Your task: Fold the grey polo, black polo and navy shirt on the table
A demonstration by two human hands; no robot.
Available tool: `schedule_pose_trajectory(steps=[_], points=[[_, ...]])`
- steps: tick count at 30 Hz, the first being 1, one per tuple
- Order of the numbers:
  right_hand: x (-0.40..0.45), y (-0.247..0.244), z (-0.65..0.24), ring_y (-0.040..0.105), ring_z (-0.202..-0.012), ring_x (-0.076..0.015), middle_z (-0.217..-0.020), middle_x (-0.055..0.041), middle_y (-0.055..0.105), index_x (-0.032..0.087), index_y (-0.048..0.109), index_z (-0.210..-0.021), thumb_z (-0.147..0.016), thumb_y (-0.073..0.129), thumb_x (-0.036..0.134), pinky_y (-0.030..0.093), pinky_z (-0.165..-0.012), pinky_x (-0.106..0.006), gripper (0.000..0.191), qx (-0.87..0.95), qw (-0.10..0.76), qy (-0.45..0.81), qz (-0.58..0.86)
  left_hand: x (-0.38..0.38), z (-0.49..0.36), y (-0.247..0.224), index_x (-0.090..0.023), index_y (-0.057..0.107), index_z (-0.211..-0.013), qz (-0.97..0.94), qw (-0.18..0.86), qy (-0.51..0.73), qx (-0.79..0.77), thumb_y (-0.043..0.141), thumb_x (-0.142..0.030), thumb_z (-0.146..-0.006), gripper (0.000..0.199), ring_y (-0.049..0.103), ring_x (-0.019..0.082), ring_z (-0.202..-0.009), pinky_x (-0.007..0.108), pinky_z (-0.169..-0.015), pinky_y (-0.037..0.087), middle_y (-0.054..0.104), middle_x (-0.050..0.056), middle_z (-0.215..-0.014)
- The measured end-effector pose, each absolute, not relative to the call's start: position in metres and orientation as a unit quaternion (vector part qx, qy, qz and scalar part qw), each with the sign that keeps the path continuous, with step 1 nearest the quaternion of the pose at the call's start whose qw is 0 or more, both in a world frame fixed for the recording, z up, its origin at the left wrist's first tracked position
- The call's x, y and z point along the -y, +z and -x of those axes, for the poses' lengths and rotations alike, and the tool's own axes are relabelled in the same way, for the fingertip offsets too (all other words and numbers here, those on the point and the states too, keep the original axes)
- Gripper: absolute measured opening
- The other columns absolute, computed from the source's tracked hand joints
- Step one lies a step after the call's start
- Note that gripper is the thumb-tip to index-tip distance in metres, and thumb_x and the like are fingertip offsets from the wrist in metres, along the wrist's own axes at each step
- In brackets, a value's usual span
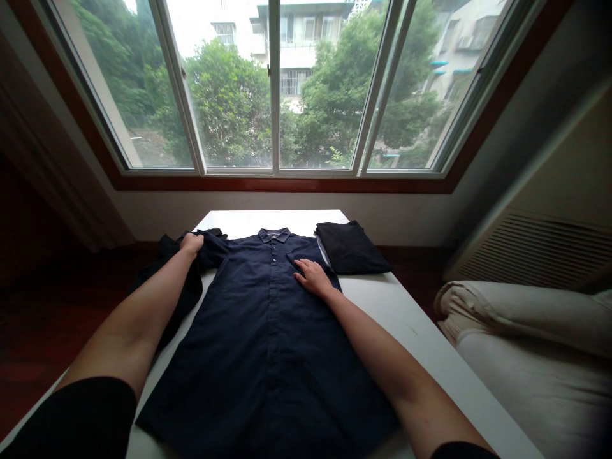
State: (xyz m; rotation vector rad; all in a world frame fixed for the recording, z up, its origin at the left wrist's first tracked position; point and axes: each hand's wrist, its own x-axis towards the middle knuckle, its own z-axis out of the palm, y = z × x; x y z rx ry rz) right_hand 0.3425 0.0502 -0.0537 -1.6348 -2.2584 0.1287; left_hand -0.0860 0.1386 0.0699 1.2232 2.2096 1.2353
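A dark navy button-front shirt (248,331) lies spread on the white table (411,331), collar toward the window and hem toward me. My left hand (192,243) is closed on the end of the shirt's left-side sleeve, at the table's left edge. On the right side of the chest, my right hand (313,276) rests with its fingers stretched out over the cloth. The sleeve on that side does not show spread out; it seems folded in or under near my right hand.
A folded black garment (352,247) lies at the table's far right. Dark clothing (179,299) hangs over the left edge, below my left hand. A beige sofa (530,344) stands at the right, and a wide window (275,95) is beyond the table.
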Motion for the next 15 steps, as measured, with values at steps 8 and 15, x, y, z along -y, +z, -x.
schedule_pose_trajectory(steps=[8, 15], points=[[-0.054, -0.059, -0.344, 0.045, -0.148, -0.0280, -0.159, -0.0113, 0.051, 0.024, 0.053, -0.155, -0.104, 0.055, 0.046, 0.030, -0.126, -0.045, 0.055, 0.800, 0.187, 0.030, 0.570, -0.164, 0.070, 0.074, -0.018, 0.059, -0.092, -0.471, 0.098, 0.381, -0.789, 0.061, -0.025, -0.093, 0.008, 0.065, 0.023, -0.099, 0.029, -0.086, 0.048, 0.071, 0.009, -0.099], [-0.053, -0.057, -0.343, 0.046, -0.148, -0.0281, -0.158, -0.0116, 0.052, 0.024, 0.056, -0.152, -0.104, 0.056, 0.045, 0.032, -0.125, -0.044, 0.052, 0.802, 0.186, 0.032, 0.566, -0.162, 0.015, 0.059, -0.020, 0.064, -0.101, -0.620, 0.124, 0.229, -0.740, 0.060, -0.046, -0.096, 0.027, 0.071, 0.028, -0.101, 0.032, -0.080, 0.051, 0.075, 0.013, -0.105]])
